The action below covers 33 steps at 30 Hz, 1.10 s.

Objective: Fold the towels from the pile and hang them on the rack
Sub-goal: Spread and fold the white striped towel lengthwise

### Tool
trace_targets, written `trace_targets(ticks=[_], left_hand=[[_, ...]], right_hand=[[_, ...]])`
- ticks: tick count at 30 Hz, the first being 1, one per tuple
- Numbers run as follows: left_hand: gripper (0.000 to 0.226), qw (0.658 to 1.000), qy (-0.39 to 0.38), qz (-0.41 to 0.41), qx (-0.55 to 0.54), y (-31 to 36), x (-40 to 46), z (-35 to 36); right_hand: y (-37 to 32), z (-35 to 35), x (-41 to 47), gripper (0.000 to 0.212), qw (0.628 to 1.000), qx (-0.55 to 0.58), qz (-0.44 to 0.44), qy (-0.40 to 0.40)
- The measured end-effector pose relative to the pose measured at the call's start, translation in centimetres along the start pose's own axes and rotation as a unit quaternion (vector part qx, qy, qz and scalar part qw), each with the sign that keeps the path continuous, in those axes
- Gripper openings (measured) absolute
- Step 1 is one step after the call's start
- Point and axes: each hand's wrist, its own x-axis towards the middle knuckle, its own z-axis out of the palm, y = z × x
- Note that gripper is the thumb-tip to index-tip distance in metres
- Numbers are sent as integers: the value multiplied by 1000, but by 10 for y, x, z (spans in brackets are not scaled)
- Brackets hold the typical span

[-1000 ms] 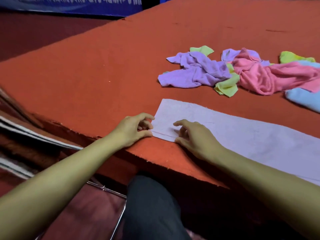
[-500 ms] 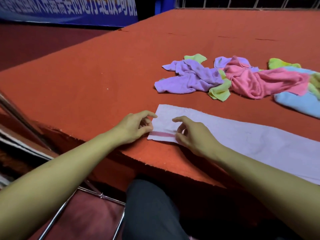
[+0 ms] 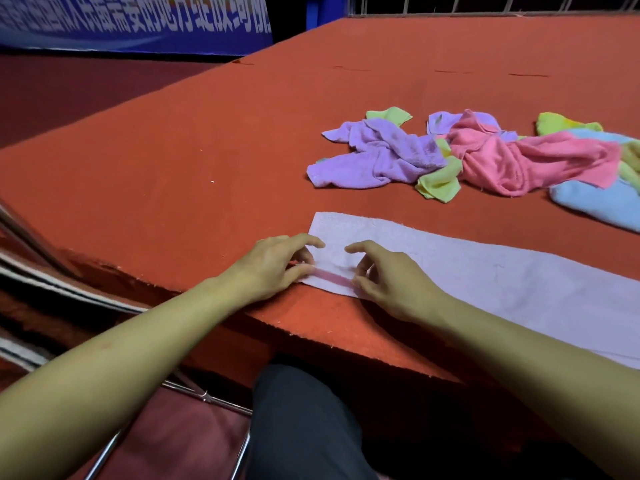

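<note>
A long pale lilac towel (image 3: pixel 485 278) lies flat along the near edge of the red table (image 3: pixel 194 161), with a pink stripe showing at its left end. My left hand (image 3: pixel 277 265) pinches that end's near corner. My right hand (image 3: pixel 388 275) pinches the same short edge a little to the right. Behind it sits the pile: a crumpled purple towel (image 3: pixel 377 157), a pink towel (image 3: pixel 519 161), yellow-green towels (image 3: pixel 438 183) and a light blue towel (image 3: pixel 595 199). No rack is clearly in view.
A blue banner (image 3: pixel 131 22) with white lettering hangs at the back left. A metal railing (image 3: pixel 485 3) runs along the far edge. A metal chair frame (image 3: pixel 207 398) and my dark trouser leg (image 3: pixel 304 427) are below the table's front edge.
The view has tilted up slightly, bringing in the railing. My hands have lifted the towel's left edge a little, so its pink stripe now shows.
</note>
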Motion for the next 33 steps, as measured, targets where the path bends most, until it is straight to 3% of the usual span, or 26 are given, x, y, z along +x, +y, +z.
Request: trace_targets(ticks=[9, 16, 19, 22, 25, 29, 33], left_hand=[[42, 999, -39, 4, 14, -7, -12, 10], [44, 986, -13, 112, 121, -10, -8, -2], [43, 982, 17, 129, 136, -20, -9, -17], [38, 982, -21, 122, 143, -24, -19, -17], [37, 993, -2, 48, 112, -19, -22, -14], [38, 994, 67, 13, 87, 14, 12, -4], [31, 997, 44, 69, -1, 82, 59, 35]], right_hand=[[1, 3, -10, 59, 996, -69, -34, -50], [-12, 8, -11, 52, 990, -131, -43, -15], [-19, 10, -10, 58, 994, -90, -62, -2], [-20, 13, -9, 62, 994, -71, -70, -34], [-18, 10, -12, 64, 996, -51, -61, -43], [-9, -15, -22, 56, 999, 21, -29, 8], [25, -61, -63, 49, 994, 58, 44, 82]])
